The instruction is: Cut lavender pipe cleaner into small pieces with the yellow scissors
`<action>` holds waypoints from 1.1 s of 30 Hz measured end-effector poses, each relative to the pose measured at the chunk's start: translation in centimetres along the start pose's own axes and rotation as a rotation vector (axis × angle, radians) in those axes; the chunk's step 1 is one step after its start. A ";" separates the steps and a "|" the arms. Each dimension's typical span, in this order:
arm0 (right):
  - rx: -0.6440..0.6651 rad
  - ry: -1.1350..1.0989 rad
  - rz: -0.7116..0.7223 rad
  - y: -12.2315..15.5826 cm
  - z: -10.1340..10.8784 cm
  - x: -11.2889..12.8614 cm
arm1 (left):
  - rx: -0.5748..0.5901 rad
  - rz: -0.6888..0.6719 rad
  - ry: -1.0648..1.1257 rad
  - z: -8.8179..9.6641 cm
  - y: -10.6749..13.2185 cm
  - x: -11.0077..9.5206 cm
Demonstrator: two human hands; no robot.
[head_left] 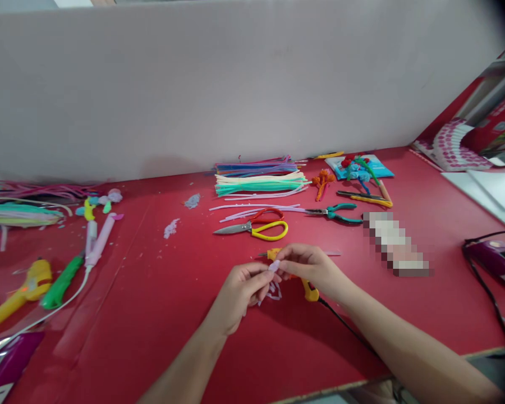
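Observation:
My left hand and my right hand meet above the red table, both with fingers pinched on a small pale lilac pipe-cleaner piece. More pale loops show just below the fingers; whether they join the piece I cannot tell. Partly hidden behind the right hand lies a yellow hot glue gun with a black cord. Beyond the hands are scissors with one red and one yellow handle. Teal-handled pliers rest to their right, by some lilac pipe cleaners.
Bundles of coloured pipe cleaners lie near the grey partition. At left are another yellow glue gun, a green-handled tool and a pink corded styling iron. Finished-looking flowers sit back right. A purple box stands at right.

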State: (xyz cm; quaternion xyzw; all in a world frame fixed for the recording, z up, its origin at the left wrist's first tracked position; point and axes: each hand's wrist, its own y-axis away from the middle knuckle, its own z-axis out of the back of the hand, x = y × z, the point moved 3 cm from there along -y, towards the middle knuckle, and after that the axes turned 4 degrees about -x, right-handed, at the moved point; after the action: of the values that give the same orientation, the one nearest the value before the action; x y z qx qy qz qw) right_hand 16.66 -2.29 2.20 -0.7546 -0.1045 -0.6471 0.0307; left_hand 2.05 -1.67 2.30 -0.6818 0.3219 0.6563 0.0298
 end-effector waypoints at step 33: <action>-0.055 -0.141 -0.014 0.5 -1.1 -0.4 | 0.074 0.072 0.204 -1.0 -0.1 0.9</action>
State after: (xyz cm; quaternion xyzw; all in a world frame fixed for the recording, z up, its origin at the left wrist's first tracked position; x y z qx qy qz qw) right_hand 15.66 -3.03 1.98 -0.7982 -0.0937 -0.5951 -0.0019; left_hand 2.93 -2.44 1.62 -0.7314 0.3715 0.5719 -0.0017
